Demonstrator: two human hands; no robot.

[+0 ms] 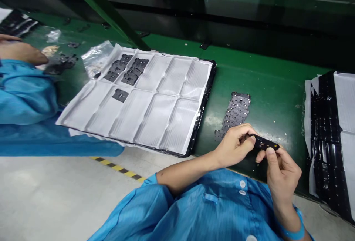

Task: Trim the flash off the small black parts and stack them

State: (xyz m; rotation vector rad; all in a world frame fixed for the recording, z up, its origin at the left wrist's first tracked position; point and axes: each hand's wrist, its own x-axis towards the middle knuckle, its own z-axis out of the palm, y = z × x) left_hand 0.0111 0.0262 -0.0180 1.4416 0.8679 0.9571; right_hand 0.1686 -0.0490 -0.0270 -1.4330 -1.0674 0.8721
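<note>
Slim part (264,142) is black, with a yellow spot (275,146).

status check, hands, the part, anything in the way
Left hand and right hand both on small black part. Part held above green bench. Overlapping flat dark pieces lie close by left hand.

Bench (277,85) bears overlapped plates (236,110); from them: lined tray (155,122), nine o'clock; second tray (325,133), three; held part (264,143), between four and five.
</note>
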